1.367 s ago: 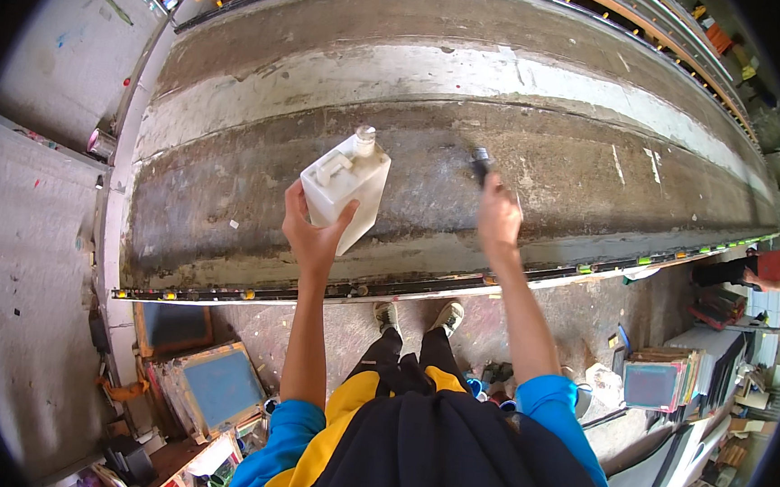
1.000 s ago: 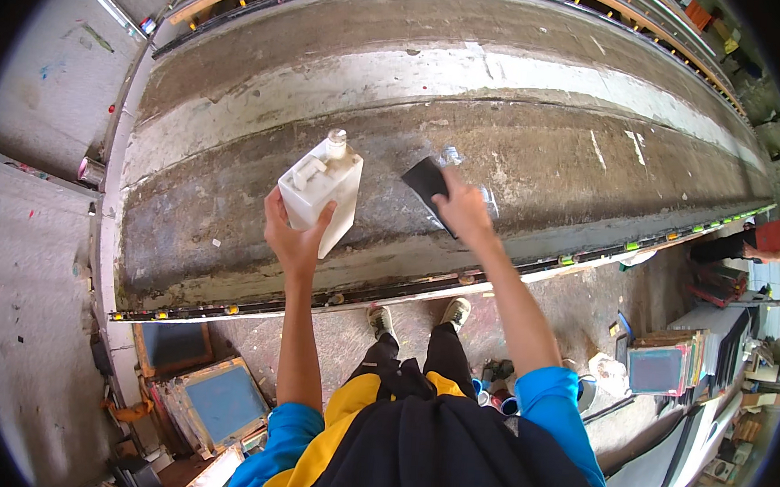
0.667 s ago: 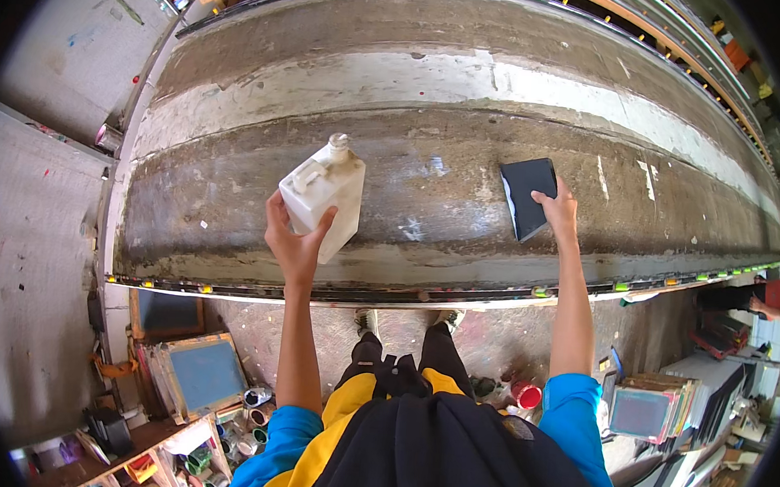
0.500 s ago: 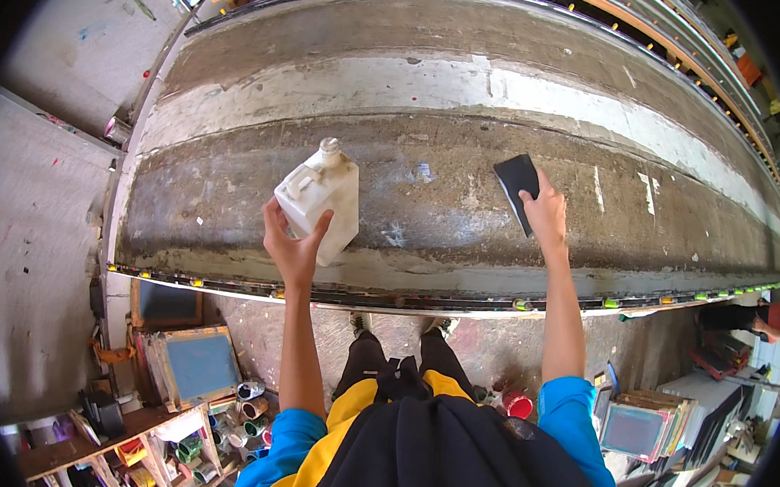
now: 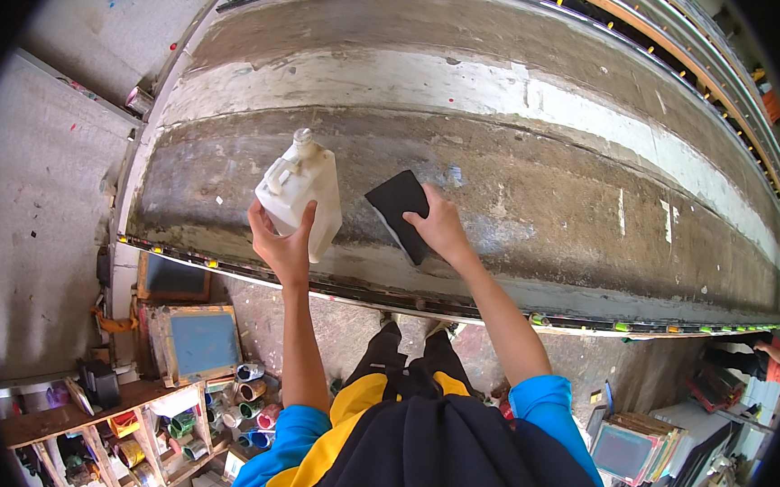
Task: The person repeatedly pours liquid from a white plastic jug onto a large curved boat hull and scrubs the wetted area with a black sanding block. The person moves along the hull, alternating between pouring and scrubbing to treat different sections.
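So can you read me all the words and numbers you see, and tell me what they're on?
White jug in the left hand: no writing I can make out.
Black pad in the right hand: none I can make out.
Cans: any labels are too small to read.
So there's nothing I can read out.

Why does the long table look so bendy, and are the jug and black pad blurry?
In the head view, the table bends because the camera is a wide fisheye, with darkness round the rim; also in the head view, the jug and black pad look fairly clear, but small things at the far right are squashed and hard to tell.
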A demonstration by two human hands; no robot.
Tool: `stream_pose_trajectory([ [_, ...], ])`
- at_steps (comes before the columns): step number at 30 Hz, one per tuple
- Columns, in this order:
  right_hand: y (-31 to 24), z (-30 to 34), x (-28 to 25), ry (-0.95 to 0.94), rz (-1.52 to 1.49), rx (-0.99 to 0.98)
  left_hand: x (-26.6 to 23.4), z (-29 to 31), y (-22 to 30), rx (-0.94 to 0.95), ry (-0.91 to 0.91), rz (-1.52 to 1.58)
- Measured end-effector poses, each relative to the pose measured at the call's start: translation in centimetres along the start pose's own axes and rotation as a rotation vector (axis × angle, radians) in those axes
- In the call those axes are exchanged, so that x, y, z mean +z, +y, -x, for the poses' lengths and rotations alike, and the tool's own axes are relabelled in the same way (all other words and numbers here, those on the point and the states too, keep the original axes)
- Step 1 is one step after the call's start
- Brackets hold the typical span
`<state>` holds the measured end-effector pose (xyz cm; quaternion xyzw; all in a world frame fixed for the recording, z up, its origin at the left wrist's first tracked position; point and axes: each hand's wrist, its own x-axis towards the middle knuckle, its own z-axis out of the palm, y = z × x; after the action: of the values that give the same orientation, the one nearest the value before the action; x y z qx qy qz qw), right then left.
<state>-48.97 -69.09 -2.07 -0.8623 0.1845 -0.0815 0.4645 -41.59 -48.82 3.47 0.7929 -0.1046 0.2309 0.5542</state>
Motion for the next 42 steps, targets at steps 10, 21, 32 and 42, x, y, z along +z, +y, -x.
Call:
stream_pose_trajectory([
  [10, 7.4, -1.0, -10.8, 0.378, 0.147, 0.464, 1.3, -3.0, -2.8, -0.024, -0.097, 0.156],
  [21, 2.6, 1.6, 1.0, 0.286, 1.105, -0.127, 3.1, -4.4, -3.5, -0.056, -0.224, 0.253],
  [32, 3.1, -0.2, -2.9, 0.253, 0.718, -0.422, 3.0, -5.2, -3.0, -0.053, -0.266, 0.282],
  [42, 1.5, 4.8, -4.6, 0.056, 0.475, -0.159, 2.7, -5.0, -3.6, -0.019, -0.234, 0.252],
])
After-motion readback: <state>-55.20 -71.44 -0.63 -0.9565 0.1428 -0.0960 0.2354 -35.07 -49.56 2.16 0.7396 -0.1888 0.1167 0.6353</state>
